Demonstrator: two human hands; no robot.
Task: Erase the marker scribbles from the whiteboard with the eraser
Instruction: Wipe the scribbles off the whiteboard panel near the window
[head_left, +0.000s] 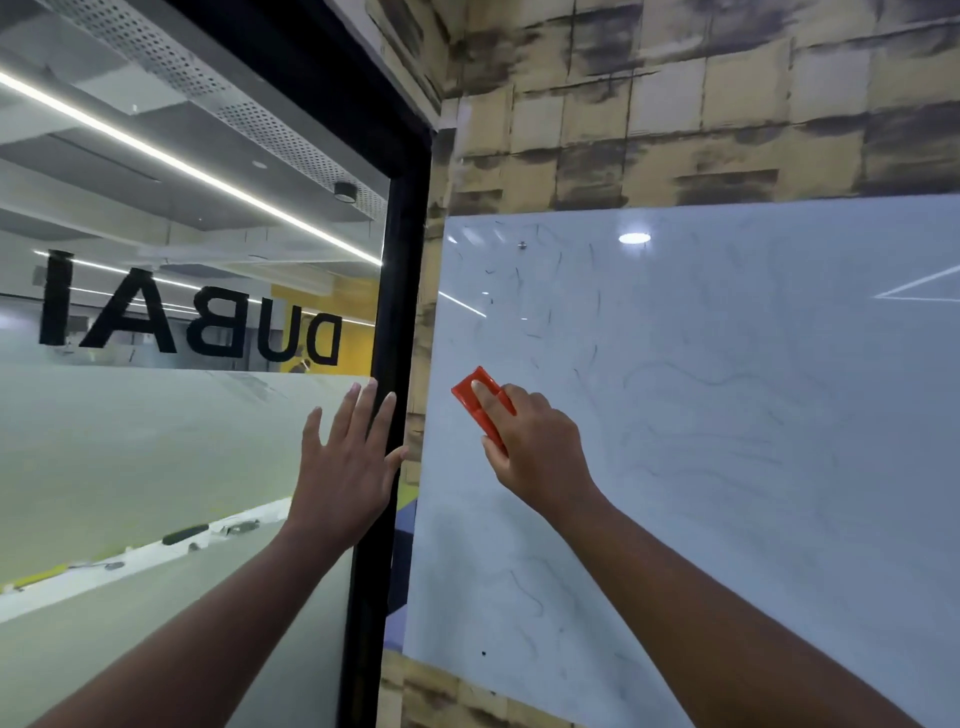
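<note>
Eraser (480, 406), red/orange block, sits flat against whiteboard (701, 415) near its left edge, tilted w/ top end leaning left. Right hand (530, 441) grips it: index finger laid straight along the back, other fingers curled over the right side, thumb under lower-left edge. Wrist bent slightly, forearm runs down to the right corner of view.

Left hand (345, 457) holds nothing; fingers straight & spread, pointing up, palm flat towards glass partition (156, 441), thumb tip at the black frame (400, 312). Can't tell if palm actually touches the glass. Forearm runs down-left.

Whiteboard is glossy pale grey-white, w/ faint smeared marker scribbles (701, 441) right of the eraser, short dark strokes upper left & more lower left. Ceiling light reflected near the top.

Wall (675, 104) above & beside board: tan block-pattern covering w/ dark smudges. Glass at left is frosted on lower part, mirrored black lettering "DUBAI" (192, 317) above; bright strip lights (182, 161) & perforated ceiling panels beyond, far side.
</note>
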